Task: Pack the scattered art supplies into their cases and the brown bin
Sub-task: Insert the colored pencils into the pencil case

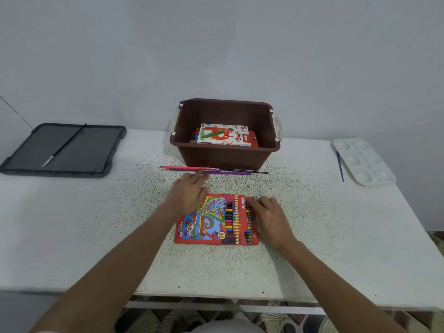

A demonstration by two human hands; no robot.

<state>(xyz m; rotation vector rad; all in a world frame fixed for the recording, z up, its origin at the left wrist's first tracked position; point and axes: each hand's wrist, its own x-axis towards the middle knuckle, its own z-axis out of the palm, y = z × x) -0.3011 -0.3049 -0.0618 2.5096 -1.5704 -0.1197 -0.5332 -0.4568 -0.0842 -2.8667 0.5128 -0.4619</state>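
Item: colour pencil box (211, 222), flat red cardboard, marked 18, lying on the table (96, 224) in front of the brown bin (225, 158), well apart from it. Its right end shows rows of pencils, seemingly through a window or open flap; which one cannot be told. Likely light but thin-walled: the card would flex if lifted by one corner, and pencils could slide out of an unclosed end, so support along both long edges and keep it level. Loose stock: pink pencil (182, 167), purple pencil (230, 173) and thin black brush (242, 170), lying side by side just in front of the bin's front wall. All are slender, rigid and prone to rolling; pinch them mid-shaft, or sweep them together and lift as a bundle. Brush bristles are best left untouched. Left hand (189, 193): between the box and the bin, fingers extended and nearly straight, fingertips at the purple pencil, nothing grasped. Right hand (269, 217): resting on the box's right end, fingers loosely bent onto the card, steadying rather than gripping, as far as can be seen. Already inside the bin: oil pastels box (225, 135), lying flat. Left of the bin: black tray (79, 155) carrying a black-handled brush (64, 143). Right of the bin: white palette (362, 159), with a blue brush (340, 167) just beside it.
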